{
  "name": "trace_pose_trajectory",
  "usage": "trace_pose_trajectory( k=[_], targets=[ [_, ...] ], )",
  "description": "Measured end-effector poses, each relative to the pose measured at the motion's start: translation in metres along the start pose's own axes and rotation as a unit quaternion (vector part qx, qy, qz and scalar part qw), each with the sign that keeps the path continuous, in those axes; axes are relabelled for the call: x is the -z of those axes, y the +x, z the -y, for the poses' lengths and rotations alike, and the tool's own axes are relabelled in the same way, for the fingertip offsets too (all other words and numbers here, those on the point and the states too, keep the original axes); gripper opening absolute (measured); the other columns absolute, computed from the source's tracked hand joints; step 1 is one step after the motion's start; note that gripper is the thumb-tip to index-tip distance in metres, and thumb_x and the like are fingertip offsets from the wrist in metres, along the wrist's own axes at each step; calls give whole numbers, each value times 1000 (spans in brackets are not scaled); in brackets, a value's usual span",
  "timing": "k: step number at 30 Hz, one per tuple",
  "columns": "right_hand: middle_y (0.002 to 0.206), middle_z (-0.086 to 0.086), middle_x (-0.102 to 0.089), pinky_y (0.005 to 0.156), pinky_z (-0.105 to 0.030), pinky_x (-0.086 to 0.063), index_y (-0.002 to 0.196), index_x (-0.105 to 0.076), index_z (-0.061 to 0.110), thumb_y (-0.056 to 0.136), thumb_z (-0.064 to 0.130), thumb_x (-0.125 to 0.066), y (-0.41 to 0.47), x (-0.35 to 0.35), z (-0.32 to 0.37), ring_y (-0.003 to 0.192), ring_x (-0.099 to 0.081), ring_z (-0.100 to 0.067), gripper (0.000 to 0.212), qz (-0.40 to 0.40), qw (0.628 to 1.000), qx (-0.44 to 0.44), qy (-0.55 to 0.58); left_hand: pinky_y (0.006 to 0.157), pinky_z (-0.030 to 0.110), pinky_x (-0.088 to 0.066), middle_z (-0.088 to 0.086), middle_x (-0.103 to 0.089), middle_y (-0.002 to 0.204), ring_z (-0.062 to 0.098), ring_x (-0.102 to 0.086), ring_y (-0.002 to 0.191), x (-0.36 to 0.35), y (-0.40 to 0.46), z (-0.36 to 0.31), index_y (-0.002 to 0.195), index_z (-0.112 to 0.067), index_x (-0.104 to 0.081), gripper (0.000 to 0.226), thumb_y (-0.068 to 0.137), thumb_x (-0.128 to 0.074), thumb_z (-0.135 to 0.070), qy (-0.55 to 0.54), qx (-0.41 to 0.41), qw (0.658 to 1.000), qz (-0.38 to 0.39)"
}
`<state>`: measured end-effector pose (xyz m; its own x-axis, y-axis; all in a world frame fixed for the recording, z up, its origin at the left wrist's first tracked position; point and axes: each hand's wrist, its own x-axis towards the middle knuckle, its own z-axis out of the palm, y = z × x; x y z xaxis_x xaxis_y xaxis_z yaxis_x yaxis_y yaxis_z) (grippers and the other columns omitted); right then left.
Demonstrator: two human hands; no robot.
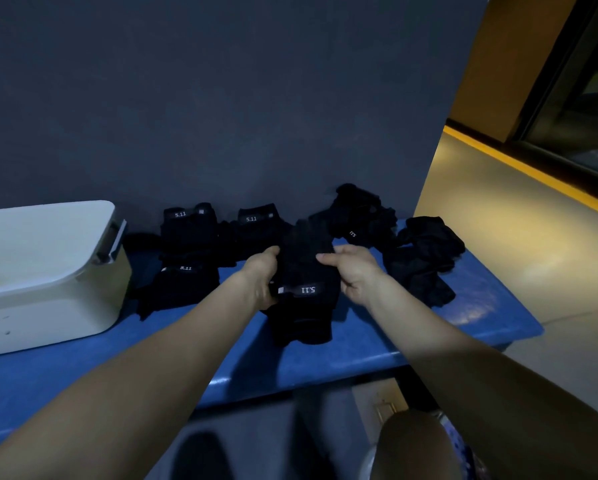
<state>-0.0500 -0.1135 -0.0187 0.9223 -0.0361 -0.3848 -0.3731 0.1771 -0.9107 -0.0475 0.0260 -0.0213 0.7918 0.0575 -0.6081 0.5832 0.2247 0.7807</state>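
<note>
A black glove with a white "5.11" label is held above the blue bench. My left hand grips its left edge and my right hand grips its right edge, thumb laid on the fabric. Three black gloves with the same label lie flat to the left: two by the wall and one nearer me. Two loose heaps of black gloves lie to the right, one against the wall and one near the bench's end.
A white plastic tub with a side handle stands on the bench at the left. A dark wall runs behind the bench. A lit floor with a yellow stripe lies to the right. My knee shows at the bottom.
</note>
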Motion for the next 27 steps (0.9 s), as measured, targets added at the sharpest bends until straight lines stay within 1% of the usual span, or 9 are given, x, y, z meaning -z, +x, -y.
trace_pose_trajectory(
  k=[2, 6, 9, 13, 17, 19, 22, 24, 27],
  targets=[
    [106, -23, -66, 78, -39, -56, 104, -60, -7, 88, -2, -59, 2, 2, 0, 91, -66, -32, 17, -12, 999, -21, 25, 51, 32, -56, 10, -66, 91, 24, -65, 76, 0, 2, -1, 114, -11, -62, 35, 100, -39, -33, -17, 14, 1000, 21],
    [99, -22, -65, 72, -36, -59, 111, -57, -10, 89, -9, -48, 5, 8, -1, 87, -65, -29, 23, -7, 993, -45, 113, 54, 31, -53, 10, -63, 82, 20, -61, 69, 2, -1, -3, 88, -6, -61, 22, 95, -53, -25, 32, 17, 998, 47],
    [98, -23, -63, 71, -37, -55, 103, -59, -12, 87, -16, -44, 4, 7, -2, 84, -64, -31, 22, 10, 989, -36, 141, 44, 23, -54, 14, -65, 94, 20, -62, 73, 8, 4, -2, 100, 1, -61, 13, 89, -54, 2, 29, -23, 999, 26],
    [115, -21, -62, 67, -34, -56, 114, -58, -5, 86, -19, -43, 2, 1, -10, 89, -63, -27, 35, 24, 996, -59, 59, 38, 19, -49, 8, -59, 65, 17, -54, 62, 12, 2, 6, 72, -9, -51, 25, 89, -50, 9, -13, -55, 998, -13],
    [113, -13, -62, 79, -34, -51, 128, -52, 6, 90, -15, -40, 7, 0, -25, 99, -60, -25, 45, 7, 997, -61, -47, 54, 25, -51, 4, -55, 81, 13, -54, 69, 21, 6, 25, 87, -14, -47, 23, 88, -52, 8, 64, -71, 995, -18],
    [124, -14, -59, 81, -33, -51, 137, -44, 10, 91, -12, -43, 9, 0, -33, 104, -61, -27, 50, 5, 994, -73, -76, 60, 24, -52, 7, -56, 86, 14, -56, 72, 26, 6, 36, 95, -11, -47, 23, 87, -54, 10, 86, -72, 993, -29],
    [130, -15, -56, 88, -35, -53, 141, -37, 11, 90, -8, -50, 10, 0, -39, 109, -60, -26, 56, 9, 992, -86, -88, 66, 28, -54, 9, -57, 87, 20, -59, 80, 29, 3, 42, 84, -12, -45, 25, 85, -56, 11, 83, -90, 992, -36],
    [117, -16, -59, 93, -39, -52, 129, -46, 5, 86, -11, -52, 9, 3, -39, 108, -60, -27, 46, 10, 995, -74, -68, 75, 31, -53, 6, -54, 82, 24, -59, 87, 32, 4, 44, 80, -13, -43, 28, 84, -59, 10, 95, -113, 988, -48],
    [104, -18, -56, 97, -48, -49, 89, -48, 9, 83, -13, -57, 8, 7, -45, 112, -59, -35, 24, -25, 993, -47, -105, 86, 37, -54, 5, -53, 77, 26, -59, 88, 37, 5, 49, 77, -13, -43, 29, 82, -65, 5, 146, -149, 976, -67]
  ],
)
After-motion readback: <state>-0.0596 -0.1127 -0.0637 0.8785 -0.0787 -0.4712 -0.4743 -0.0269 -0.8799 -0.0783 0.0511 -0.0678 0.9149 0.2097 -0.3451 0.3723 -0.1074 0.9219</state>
